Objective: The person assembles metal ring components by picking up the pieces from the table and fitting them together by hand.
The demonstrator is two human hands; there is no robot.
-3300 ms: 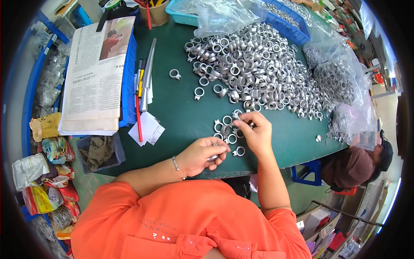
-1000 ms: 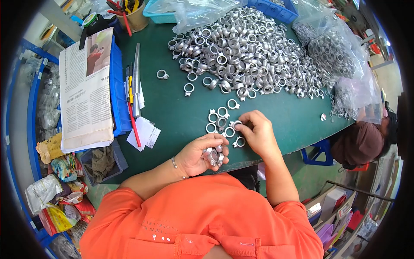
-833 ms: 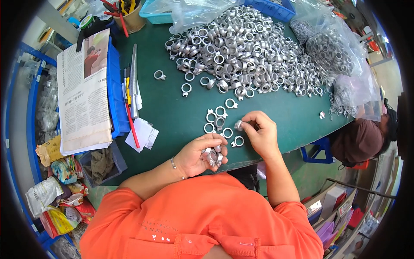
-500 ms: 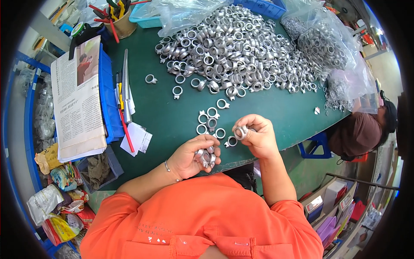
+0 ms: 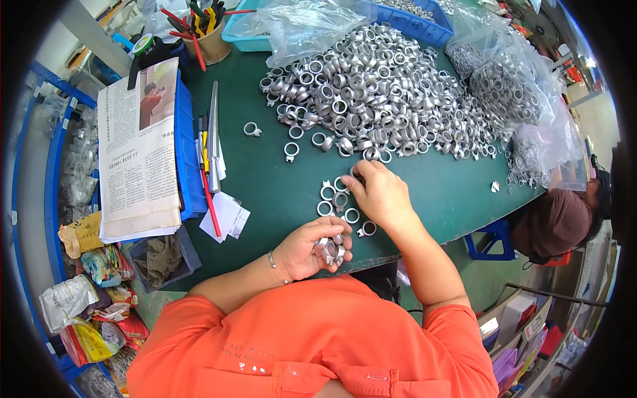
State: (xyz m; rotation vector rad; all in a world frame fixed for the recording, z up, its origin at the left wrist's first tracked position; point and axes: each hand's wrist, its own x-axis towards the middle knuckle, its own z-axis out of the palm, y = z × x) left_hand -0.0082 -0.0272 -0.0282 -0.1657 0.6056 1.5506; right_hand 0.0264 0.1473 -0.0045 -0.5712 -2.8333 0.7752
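Observation:
My left hand (image 5: 300,251) is curled near the table's front edge, cupping several silver-grey metal rings (image 5: 330,252) in its fingers. To its right and farther out, my right hand (image 5: 386,196) reaches over the table with thumb and forefinger closed on a metal ring (image 5: 357,174), mostly covered by the fingertips. A small cluster of loose rings (image 5: 340,200) lies flat between the two hands, each with a small lug on its rim. One more ring (image 5: 366,228) sits nearest the table edge. Beyond the hands spreads a large heap of similar rings (image 5: 385,93).
Clear bags of rings (image 5: 507,86) stand at the far right. On the left are a newspaper (image 5: 139,159) over a blue bin, a tapered metal rod (image 5: 213,132), pens and papers (image 5: 229,219). A pot of pliers (image 5: 211,45) is at the back. A person (image 5: 554,219) sits at right.
My right hand has moved away from me, from beside the left hand to the far side of the loose rings, and turned palm down. The left hand still cups its rings. The whole view has shifted slightly.

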